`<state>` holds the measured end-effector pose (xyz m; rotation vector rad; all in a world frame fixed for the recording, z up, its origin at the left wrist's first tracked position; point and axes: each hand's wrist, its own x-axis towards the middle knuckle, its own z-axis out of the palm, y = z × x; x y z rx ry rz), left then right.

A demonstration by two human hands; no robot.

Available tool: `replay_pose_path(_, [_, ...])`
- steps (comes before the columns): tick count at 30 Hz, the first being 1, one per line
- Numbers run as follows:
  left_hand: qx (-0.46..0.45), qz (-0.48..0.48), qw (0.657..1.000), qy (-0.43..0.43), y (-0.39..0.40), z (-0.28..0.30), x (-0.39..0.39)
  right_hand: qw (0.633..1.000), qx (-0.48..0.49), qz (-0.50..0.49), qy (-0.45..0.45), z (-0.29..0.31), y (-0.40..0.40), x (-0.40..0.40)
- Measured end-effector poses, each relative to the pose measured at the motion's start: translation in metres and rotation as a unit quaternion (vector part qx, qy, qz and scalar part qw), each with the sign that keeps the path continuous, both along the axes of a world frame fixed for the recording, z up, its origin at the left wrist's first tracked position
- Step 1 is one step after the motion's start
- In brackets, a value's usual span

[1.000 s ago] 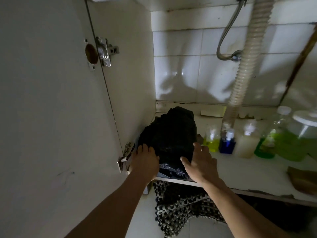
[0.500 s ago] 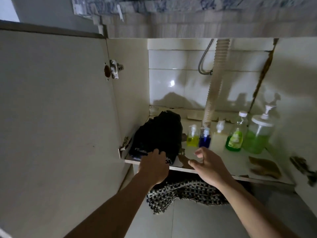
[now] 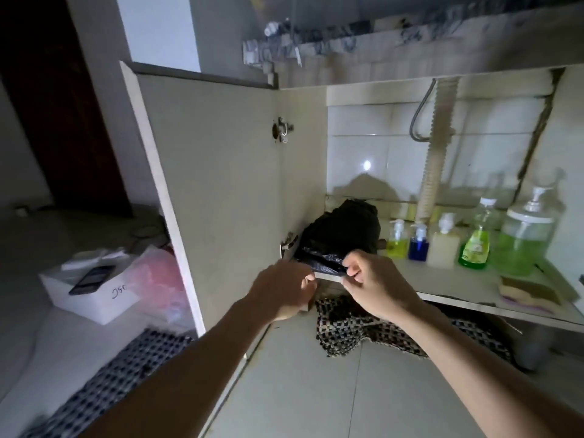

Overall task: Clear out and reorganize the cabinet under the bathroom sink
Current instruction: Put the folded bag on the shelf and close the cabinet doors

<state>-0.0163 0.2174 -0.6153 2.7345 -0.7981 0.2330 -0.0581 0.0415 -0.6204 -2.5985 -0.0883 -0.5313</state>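
My right hand (image 3: 374, 287) has its fingers (image 3: 354, 263) curled, pinching the shiny front edge of the black plastic bag (image 3: 341, 232); my left hand (image 3: 284, 290) is curled at the same edge, though I cannot tell its grasp. The bag sits at the left end of the cabinet shelf (image 3: 442, 281), with pump bottles (image 3: 418, 243) lined up to its right.

Left hand (image 3: 286, 287) has its fingertips curled out of sight, so can't tell if it's actually gripping the black bag (image 3: 341, 235). The checkered mat (image 3: 363, 327) disappears under the shelf (image 3: 458, 298). Bottle labels are too small to read, and the countertop (image 3: 347, 42) is just blur.
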Motion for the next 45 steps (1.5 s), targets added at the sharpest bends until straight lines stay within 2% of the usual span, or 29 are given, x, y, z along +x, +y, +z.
replay_pose_path(3, [-0.069,-0.034,0.997,-0.028,0.041,0.057,-0.025,0.994,-0.003,0.058,-0.09,0.064,0.037,-0.023])
replay_pose_path(7, [-0.17,-0.007,0.977,-0.126,0.097,0.111,-0.049,0.978,-0.012,0.118,-0.17,0.137,0.087,-0.039])
replay_pose_path(11, [-0.309,0.093,0.914,-0.247,0.137,0.121,-0.049,0.965,-0.024,0.145,-0.216,0.179,0.135,-0.038])
replay_pose_path(13, [-0.349,0.158,0.892,-0.241,0.148,0.11,-0.039,0.966,-0.034,0.151,-0.205,0.189,0.152,-0.033])
replay_pose_path(15, [-0.349,0.165,0.911,-0.144,0.152,0.087,-0.024,0.973,-0.052,0.145,-0.172,0.192,0.164,-0.028])
replay_pose_path(17, [-0.335,0.109,0.936,-0.025,0.148,0.063,-0.014,0.979,-0.086,0.125,-0.137,0.191,0.17,-0.024])
replay_pose_path(20, [-0.335,0.062,0.94,0.018,0.142,0.039,-0.007,0.982,-0.124,0.104,-0.095,0.187,0.174,-0.021])
replay_pose_path(27, [-0.311,0.002,0.95,0.013,0.109,0.035,-0.021,0.989,-0.105,0.081,-0.061,0.173,0.16,-0.027])
replay_pose_path(32, [-0.282,-0.052,0.957,-0.033,0.05,0.035,-0.029,0.99,-0.079,0.024,-0.113,0.165,0.125,-0.028])
replay_pose_path(34, [-0.263,-0.047,0.962,-0.049,0.024,0.036,-0.029,0.988,-0.092,-0.009,-0.122,0.161,0.103,-0.027])
replay_pose_path(38, [-0.231,-0.039,0.968,-0.086,-0.03,0.039,-0.022,0.988,-0.013,-0.034,-0.148,0.158,0.052,-0.021])
replay_pose_path(45, [-0.206,-0.035,0.972,-0.111,-0.127,0.042,0.002,0.967,0.039,-0.093,-0.234,0.15,-0.042,0.003])
